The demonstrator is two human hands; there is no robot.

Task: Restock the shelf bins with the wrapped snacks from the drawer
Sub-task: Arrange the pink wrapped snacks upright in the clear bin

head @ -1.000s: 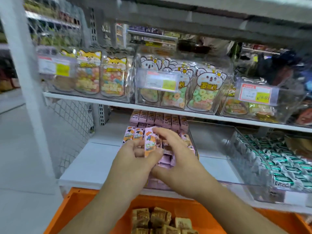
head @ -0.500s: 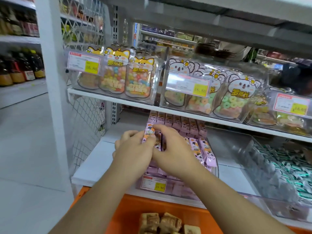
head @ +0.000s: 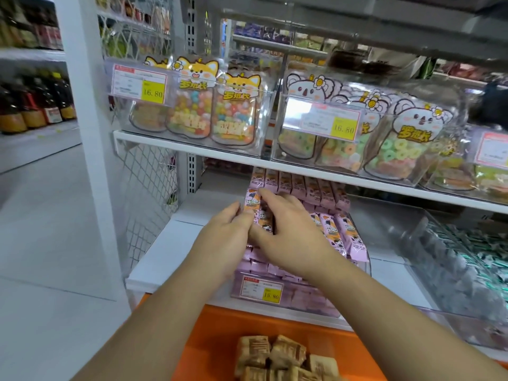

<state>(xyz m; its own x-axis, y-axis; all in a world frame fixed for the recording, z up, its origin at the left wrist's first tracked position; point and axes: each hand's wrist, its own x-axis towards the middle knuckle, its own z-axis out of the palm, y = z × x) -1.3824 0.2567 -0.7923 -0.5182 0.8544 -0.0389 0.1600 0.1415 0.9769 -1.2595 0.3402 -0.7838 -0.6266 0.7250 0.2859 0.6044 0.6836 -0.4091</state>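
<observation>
Centre frame, in the clear bin (head: 299, 303): left hand (head: 222, 237) and right hand (head: 288, 229) both pinch snack bars (head: 253, 202); seat them upright, flush against the row.

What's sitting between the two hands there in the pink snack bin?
In the head view, upright pink-and-orange snack packs stand between the left hand and right hand, which both touch them.

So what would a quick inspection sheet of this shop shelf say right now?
Surface: white lower shelf, holding clear bins.
Job's things: pink wrapped snack bars stand in rows in the clear bin; brown wrapped snacks lie in the orange drawer.
Clutter: nothing seen.
Hands: left hand and right hand both grip bars at the bin's left side.
Cables: nothing seen.
Surroundings: candy pouches in bins above, green wrapped sweets to the right, bottles far left.
</observation>
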